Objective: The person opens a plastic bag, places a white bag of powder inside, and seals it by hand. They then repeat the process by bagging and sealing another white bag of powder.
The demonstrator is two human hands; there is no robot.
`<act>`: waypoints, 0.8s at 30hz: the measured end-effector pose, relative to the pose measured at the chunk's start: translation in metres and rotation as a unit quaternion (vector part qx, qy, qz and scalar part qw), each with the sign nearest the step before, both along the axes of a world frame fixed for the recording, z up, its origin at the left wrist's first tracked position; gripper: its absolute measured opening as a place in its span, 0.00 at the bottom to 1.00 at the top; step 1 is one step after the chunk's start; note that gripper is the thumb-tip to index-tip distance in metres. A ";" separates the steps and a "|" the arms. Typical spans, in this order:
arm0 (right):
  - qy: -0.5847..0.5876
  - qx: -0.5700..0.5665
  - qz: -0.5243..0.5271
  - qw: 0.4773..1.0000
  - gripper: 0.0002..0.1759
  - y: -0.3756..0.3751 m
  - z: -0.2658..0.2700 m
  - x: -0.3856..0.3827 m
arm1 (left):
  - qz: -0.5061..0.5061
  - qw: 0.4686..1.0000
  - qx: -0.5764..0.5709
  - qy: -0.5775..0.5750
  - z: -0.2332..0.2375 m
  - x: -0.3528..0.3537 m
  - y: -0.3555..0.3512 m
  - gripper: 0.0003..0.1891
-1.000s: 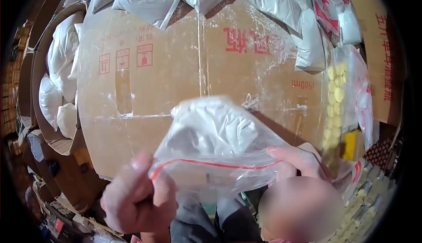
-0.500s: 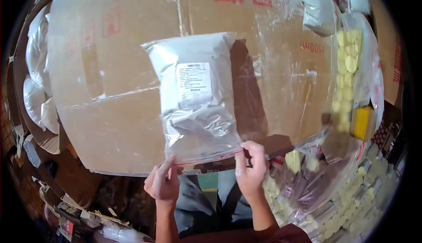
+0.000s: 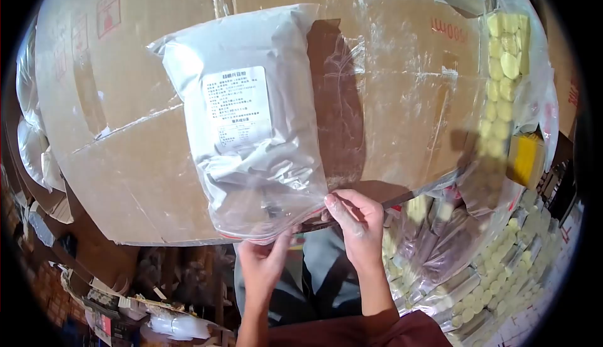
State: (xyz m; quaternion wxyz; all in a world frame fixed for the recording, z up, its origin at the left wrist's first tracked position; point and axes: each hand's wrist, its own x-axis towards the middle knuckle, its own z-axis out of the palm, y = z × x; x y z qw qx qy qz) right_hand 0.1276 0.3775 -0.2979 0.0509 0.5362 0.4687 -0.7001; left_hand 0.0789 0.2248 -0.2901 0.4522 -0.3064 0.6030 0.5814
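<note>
A plump clear zip bag of white powder lies on the cardboard, its open-end edge toward me. On its front is a white printed label. The red zip strip runs along the near edge, which looks bunched and curved. My left hand pinches that edge near its middle, thumb and fingers closed. At the right corner, my right hand grips the edge between thumb and fingers; pale powder marks the thumb. Whether the zip is fully pressed together cannot be made out.
Flattened cardboard with red print covers the work surface. Yellow round pieces in clear packs line the right side, with more packs below. A yellow block sits beside them. White filled bags stand at the left edge.
My left hand has slid right along the zip edge from the left corner to its middle. The bag appears larger and tilted, its near edge now bunched. My right hand stays at the right corner.
</note>
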 end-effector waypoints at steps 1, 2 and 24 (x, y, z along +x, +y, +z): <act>-0.002 -0.009 -0.006 1.000 0.12 0.002 0.000 -0.001 | 0.010 1.000 0.022 -0.002 0.000 -0.001 0.009 0.11; -0.005 -0.018 -0.011 1.000 0.11 0.003 0.001 -0.003 | 0.035 0.999 0.032 -0.005 0.002 -0.002 0.015 0.12; 0.115 -0.090 -0.003 0.989 0.15 0.004 -0.013 0.009 | 0.318 0.941 0.115 0.000 -0.006 0.011 0.033 0.23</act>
